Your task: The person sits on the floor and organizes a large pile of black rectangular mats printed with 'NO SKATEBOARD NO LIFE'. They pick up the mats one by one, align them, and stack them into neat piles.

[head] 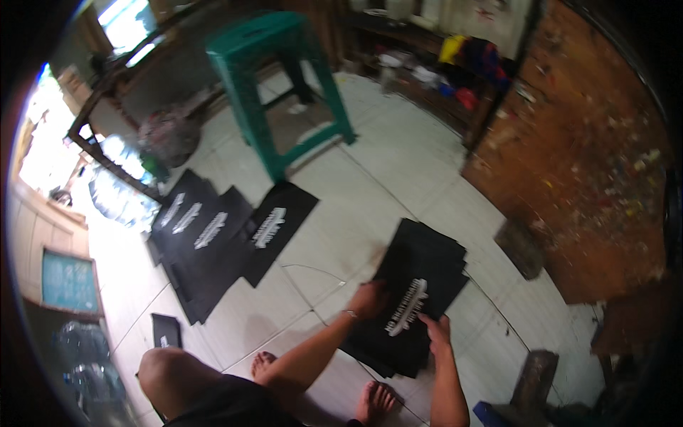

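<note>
In front of me is a slightly fanned stack of flat black panels (421,256), perhaps fabric, over the white tiled floor. The top panel bears a white print of lettering around a long shape. My left hand (371,300) grips the stack's left edge, with its fingertips partly lost against the black. On the opposite edge my right hand (437,332) has its thumb on top beside the print; its other fingers are hidden underneath. Whether the stack is lifted or resting on the tiles I cannot tell. To the left, overlapping black panels (213,267) with similar white prints lie spread on the floor.
A green plastic stool (261,40) stands beyond the spread panels. At right leans or lies a stained brown board (576,160), near a dark block (520,248). Large clear water bottles (88,341) sit at lower left. A cluttered low shelf (416,88) lines the back.
</note>
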`<state>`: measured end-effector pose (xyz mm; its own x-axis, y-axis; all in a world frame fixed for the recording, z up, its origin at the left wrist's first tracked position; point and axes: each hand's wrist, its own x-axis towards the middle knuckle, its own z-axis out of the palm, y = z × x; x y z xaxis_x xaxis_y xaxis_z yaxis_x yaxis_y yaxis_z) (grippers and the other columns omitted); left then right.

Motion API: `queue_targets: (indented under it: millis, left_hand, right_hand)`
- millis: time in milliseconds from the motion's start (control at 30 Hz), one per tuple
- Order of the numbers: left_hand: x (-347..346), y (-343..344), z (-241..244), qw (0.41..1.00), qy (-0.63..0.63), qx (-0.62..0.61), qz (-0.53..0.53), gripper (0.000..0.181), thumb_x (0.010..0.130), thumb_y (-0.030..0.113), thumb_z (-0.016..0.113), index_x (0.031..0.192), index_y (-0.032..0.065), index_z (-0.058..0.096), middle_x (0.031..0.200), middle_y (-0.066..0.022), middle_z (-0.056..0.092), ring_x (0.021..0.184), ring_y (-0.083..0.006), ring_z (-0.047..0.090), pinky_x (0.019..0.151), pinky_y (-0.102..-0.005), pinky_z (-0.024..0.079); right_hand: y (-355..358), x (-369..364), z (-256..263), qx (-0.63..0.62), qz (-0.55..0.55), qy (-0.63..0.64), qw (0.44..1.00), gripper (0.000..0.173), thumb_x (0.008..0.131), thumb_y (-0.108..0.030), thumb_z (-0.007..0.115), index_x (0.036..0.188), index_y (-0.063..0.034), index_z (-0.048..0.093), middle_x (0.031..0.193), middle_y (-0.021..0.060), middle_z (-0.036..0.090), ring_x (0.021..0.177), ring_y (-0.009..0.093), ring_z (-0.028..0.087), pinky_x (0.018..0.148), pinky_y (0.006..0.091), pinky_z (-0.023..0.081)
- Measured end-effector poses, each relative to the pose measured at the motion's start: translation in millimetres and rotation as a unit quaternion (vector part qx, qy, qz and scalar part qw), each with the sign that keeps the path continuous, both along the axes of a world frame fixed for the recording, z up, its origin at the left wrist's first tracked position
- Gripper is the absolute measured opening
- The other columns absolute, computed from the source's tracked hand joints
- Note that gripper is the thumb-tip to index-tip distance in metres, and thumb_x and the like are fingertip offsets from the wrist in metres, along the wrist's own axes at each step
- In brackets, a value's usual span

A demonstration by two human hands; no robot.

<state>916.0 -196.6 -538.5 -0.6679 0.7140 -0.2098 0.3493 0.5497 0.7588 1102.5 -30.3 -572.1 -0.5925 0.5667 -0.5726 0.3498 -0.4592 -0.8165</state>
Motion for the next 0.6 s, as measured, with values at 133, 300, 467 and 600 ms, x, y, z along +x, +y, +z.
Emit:
queue_targets:
  millis: [133,300,467,600]
  left_hand:
    - [-7,15,-12,0.999,0.034,-0.009,-0.041,0.047,0.089,0.033,0.061,0.125,0.0047,0.056,0.111,-0.0253,0.06,0.109,-0.0436,0.054,0.095,-0.0485,0.044]
    - [-107,-84,-39,0.927,0.278,-0.07,0.243,0.049,0.081,0.023,0.064,0.124,0.0007,0.054,0.114,-0.0237,0.054,0.109,-0.0409,0.051,0.096,-0.046,0.043]
    - [-155,-139,-20,0.888,0.322,-0.219,0.243,0.041,0.082,0.019,0.061,0.118,0.0,0.057,0.115,-0.0225,0.053,0.113,-0.0385,0.052,0.094,-0.0468,0.046]
    - [-188,-157,-38,0.906,0.295,-0.258,0.158,0.021,0.088,0.015,0.053,0.099,0.0002,0.062,0.113,-0.0208,0.057,0.106,-0.0356,0.059,0.083,-0.046,0.053]
  right_hand:
    - [1,3,19,-0.012,-0.013,0.025,1.0,0.048,0.076,0.002,0.073,0.122,0.002,0.059,0.118,0.0085,0.064,0.107,0.021,0.06,0.097,0.034,0.044]
    - [-11,-1,16,-0.033,-0.019,0.057,0.998,0.045,0.08,0.007,0.067,0.124,0.0036,0.056,0.12,0.0093,0.063,0.109,0.021,0.059,0.099,0.033,0.042]
    - [-17,-2,14,-0.019,-0.018,0.049,0.998,0.047,0.08,0.006,0.068,0.125,0.004,0.054,0.12,0.0097,0.063,0.108,0.021,0.06,0.097,0.0332,0.044]
    - [-18,-10,23,-0.026,-0.02,0.046,0.998,0.049,0.078,0.007,0.068,0.125,0.0031,0.054,0.12,0.0097,0.063,0.109,0.021,0.06,0.098,0.0343,0.045]
